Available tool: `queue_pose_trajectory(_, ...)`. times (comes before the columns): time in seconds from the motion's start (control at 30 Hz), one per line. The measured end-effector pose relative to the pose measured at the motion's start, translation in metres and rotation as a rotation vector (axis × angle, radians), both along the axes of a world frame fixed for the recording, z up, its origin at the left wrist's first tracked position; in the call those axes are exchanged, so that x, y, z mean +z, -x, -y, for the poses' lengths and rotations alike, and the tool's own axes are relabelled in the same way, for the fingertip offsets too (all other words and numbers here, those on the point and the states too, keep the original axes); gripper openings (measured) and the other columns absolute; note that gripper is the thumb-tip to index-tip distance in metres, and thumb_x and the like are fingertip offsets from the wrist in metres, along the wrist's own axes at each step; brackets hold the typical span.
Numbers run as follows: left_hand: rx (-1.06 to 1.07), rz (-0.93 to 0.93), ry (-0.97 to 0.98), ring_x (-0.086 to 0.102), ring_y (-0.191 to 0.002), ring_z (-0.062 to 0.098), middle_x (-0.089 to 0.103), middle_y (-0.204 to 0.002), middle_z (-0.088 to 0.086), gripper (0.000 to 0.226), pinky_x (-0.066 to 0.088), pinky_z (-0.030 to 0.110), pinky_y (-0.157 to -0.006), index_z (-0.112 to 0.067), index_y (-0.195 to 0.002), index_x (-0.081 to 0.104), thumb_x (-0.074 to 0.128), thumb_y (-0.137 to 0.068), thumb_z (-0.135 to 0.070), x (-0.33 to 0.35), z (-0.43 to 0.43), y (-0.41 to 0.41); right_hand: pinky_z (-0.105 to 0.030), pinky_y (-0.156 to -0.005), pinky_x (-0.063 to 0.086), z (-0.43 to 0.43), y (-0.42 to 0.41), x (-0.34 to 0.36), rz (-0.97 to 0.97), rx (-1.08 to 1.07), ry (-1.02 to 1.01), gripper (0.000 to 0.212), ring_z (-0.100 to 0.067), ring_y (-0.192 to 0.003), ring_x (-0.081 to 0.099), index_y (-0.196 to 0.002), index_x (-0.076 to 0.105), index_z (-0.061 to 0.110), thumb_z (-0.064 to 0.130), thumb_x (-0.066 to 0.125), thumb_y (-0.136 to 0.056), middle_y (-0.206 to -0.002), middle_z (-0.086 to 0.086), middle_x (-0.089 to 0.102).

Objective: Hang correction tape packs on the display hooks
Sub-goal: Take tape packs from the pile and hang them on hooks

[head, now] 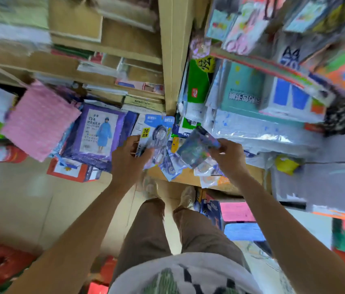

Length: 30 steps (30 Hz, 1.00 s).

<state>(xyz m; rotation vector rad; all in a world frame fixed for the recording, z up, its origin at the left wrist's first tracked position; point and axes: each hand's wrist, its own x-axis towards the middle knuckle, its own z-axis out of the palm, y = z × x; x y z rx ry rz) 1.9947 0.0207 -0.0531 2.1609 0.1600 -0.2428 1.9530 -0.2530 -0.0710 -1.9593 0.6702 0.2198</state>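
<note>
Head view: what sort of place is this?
Most likely a small stationery or general goods shop: shelves packed with paper goods, an A4 paper pack, a packaged EVA raincoat, and carded packs in the left hand and right hand.

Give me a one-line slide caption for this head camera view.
Left hand and right hand each hold a blue-and-white carded correction tape pack above a cluttered stationery shop shelf.

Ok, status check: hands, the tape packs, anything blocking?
Left hand shut on a light-blue pack. Right hand shut on a darker pack. More loose packs piled between them. No display hooks visible; frame blurred, crowded shelves all around.
</note>
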Motion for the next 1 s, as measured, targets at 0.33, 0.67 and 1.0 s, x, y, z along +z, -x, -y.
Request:
queue_pose_trajectory(0.33, -0.191, 0.335, 0.139, 0.060, -0.066, -0.005, 0.070, -0.077, -0.022, 0.021, 0.046, 0.016, -0.062, -0.037, -0.095, 0.069, 0.077, -0.084, -0.021, 0.155, 0.056, -0.023, -0.014, -0.062, 0.046, 0.054, 0.010, 0.167, 0.445, 0.042, 0.072, 0.040, -0.002, -0.065, 0.057, -0.085, 0.072, 0.039, -0.001, 0.071, -0.083, -0.079, 0.008, 0.072)
queue_pose_trajectory(0.67, -0.249, 0.771, 0.294, 0.070, -0.080, 0.003, 0.075, -0.092, -0.021, 0.039, 0.055, 0.021, -0.075, -0.041, -0.100, 0.070, 0.087, -0.077, -0.014, 0.318, 0.083, -0.060, -0.016, -0.064, 0.049, 0.077, -0.003, 0.325, 0.830, -0.016, 0.171, 0.022, -0.006, -0.070, 0.068, -0.085, 0.069, 0.028, 0.007, 0.075, -0.086, -0.080, 0.013, 0.074)
queue_pose_trajectory(1.0, -0.141, 1.216, 0.524, 0.069, -0.079, -0.002, 0.072, -0.089, -0.029, 0.032, 0.054, 0.018, -0.074, -0.041, -0.095, 0.068, 0.084, -0.080, -0.017, 0.465, 0.087, -0.092, -0.031, -0.066, 0.048, 0.076, -0.033, 0.475, 1.188, -0.130, 0.180, 0.012, -0.020, -0.072, 0.057, -0.097, 0.069, 0.012, 0.010, 0.075, -0.086, -0.088, -0.026, 0.068)
